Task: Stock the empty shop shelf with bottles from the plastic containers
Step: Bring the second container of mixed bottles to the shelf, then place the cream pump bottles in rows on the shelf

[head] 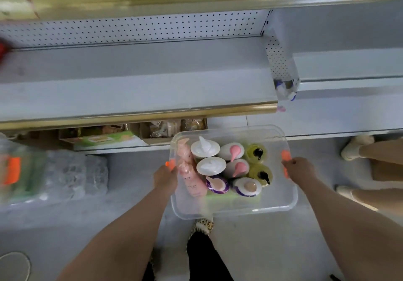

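I hold a clear plastic container (281, 204) with orange handles in front of me, above the floor. My left hand (166, 177) grips its left handle and my right hand (298, 169) grips its right handle. Inside stand several pump bottles: white ones (205, 148), pink-capped ones (234, 151), yellow ones with black pumps (257, 153) and purple-banded ones (218, 184). A pink bottle (192, 178) lies along the left wall. The grey shop shelf (135, 80) with a gold front strip runs bare just beyond the container.
A second clear container (21, 171) with an orange handle stands on the floor at the left, beside wrapped bottle packs (74, 174). Boxed goods (109, 138) sit on the lower shelf. Another person's legs and shoes (357, 147) stand at the right.
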### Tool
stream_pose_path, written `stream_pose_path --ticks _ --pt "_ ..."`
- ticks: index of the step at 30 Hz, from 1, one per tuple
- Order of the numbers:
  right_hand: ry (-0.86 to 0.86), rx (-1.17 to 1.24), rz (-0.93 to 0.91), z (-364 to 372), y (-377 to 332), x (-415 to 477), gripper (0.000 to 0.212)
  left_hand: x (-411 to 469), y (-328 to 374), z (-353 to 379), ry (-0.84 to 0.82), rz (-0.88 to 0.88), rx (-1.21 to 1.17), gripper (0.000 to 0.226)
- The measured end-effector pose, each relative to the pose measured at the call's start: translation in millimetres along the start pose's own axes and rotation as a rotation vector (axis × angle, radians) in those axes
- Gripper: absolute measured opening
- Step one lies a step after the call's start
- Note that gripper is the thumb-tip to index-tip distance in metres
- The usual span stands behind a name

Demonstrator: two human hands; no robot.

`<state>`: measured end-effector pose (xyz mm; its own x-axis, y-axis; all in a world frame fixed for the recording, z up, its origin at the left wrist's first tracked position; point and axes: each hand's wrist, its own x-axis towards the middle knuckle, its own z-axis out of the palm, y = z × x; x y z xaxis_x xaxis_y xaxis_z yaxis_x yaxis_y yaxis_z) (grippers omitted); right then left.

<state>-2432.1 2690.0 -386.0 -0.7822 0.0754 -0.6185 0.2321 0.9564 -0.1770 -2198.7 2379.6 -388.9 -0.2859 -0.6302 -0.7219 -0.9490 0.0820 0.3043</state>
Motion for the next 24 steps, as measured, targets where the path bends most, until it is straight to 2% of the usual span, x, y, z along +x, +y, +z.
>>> stream_pose_path --ticks 4,6,10,16,24 --pt "0.001 -0.064 0.018 2 -31 -31 0.050 -16 8 -28 0.054 0.076 0.004 0.049" --pt "0.015 -0.093 -0.053 -2 -55 -56 0.053 -31 13 -54 0.085 0.152 -0.013 0.049" --pt "-0.010 -0.182 -0.312 -16 -134 -123 0.042 -59 11 -119 0.208 0.320 0.016 0.059" --pt "0.079 -0.206 -0.747 -34 -260 -266 0.053 -107 -21 -254 0.487 0.540 0.148 0.065" --pt "0.378 -0.240 -1.235 -39 -371 -489 0.062 -191 -119 -425 0.956 0.602 0.167 0.056"
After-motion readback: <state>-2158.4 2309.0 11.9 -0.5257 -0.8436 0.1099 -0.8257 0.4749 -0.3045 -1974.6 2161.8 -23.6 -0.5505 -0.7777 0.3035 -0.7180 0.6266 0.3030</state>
